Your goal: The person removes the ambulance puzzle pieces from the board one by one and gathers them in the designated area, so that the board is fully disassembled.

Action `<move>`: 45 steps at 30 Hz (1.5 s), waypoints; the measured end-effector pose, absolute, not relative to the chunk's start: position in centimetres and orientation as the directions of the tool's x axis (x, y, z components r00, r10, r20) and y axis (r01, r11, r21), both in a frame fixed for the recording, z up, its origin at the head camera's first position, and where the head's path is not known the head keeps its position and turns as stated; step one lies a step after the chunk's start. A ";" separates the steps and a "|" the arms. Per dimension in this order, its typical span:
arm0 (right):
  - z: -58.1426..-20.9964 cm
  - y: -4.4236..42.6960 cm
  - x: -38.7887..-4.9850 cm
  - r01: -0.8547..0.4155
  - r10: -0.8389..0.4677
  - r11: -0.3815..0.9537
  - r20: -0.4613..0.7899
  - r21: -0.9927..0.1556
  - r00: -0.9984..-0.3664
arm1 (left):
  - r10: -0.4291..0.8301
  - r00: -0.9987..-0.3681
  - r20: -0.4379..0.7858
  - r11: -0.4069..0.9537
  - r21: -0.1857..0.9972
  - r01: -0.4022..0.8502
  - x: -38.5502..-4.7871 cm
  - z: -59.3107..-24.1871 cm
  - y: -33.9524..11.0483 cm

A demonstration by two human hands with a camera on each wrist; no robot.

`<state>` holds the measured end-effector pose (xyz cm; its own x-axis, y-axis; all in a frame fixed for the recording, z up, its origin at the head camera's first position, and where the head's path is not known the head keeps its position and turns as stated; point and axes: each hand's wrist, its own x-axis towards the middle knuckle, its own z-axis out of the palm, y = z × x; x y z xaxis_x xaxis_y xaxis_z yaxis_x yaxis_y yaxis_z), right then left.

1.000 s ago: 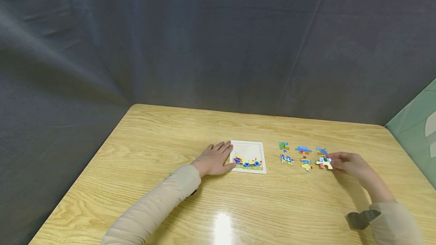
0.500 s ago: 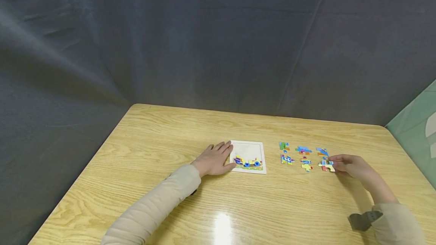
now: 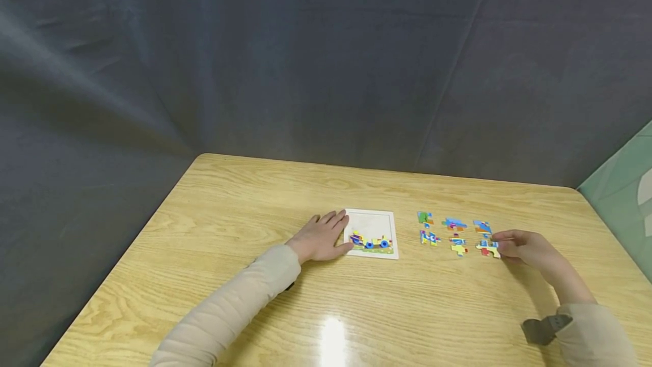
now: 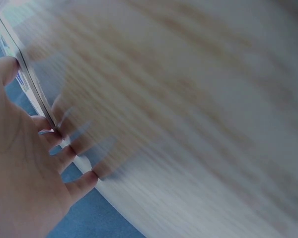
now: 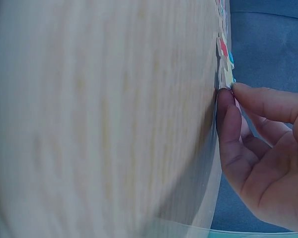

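My left hand (image 3: pixel 322 238) lies with fingers spread on the table, its fingertips and thumb touching the left edge of a white puzzle tray (image 3: pixel 395 237). Joined pieces with a vehicle picture (image 3: pixel 370 243) fill the tray's lower part. To the right, my right hand (image 3: pixel 524 248) pinches a jigsaw piece (image 3: pixel 487 248) by its right side between thumb and fingers. In the right wrist view that puzzle piece (image 5: pixel 228 74) looks slightly raised from the table at the held end. Just above it in the head view sits a blue and orange piece (image 3: pixel 481 227).
Several loose pieces lie between tray and right hand: a green one (image 3: pixel 424 218), a blue one (image 3: pixel 454 223), one with eyes (image 3: pixel 429 238) and a yellow one (image 3: pixel 458 247). A dark cloth (image 3: pixel 326 72) hangs behind the wooden table (image 3: pixel 254 197).
Over the last second the pinched piece has moved slightly right and turned a little, staying in my right hand. My left hand has kept its place on the tray's edge.
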<state>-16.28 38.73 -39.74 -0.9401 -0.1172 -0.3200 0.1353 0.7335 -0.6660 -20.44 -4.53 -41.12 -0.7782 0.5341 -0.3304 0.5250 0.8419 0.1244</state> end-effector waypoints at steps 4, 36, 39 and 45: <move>-39.7 38.8 -16.4 0.147 -0.105 0.725 -0.318 -0.673 -0.942 | 0.535 -0.779 -0.328 0.842 0.124 0.526 -20.5 -41.1 -4.5; -38.0 28.4 -18.1 0.005 -0.186 0.655 -0.168 -0.755 -0.968 | 0.546 -0.765 -0.340 0.833 0.127 0.538 -20.9 -41.6 -4.7; -38.1 26.8 -18.3 -0.023 -0.228 0.635 -0.159 -0.772 -0.961 | 0.547 -0.763 -0.343 0.832 0.125 0.541 -20.9 -41.4 -4.7; -38.2 23.4 -18.7 -0.049 -0.277 0.604 -0.152 -0.795 -0.949 | 0.550 -0.761 -0.344 0.831 0.138 0.539 -20.7 -41.2 -4.8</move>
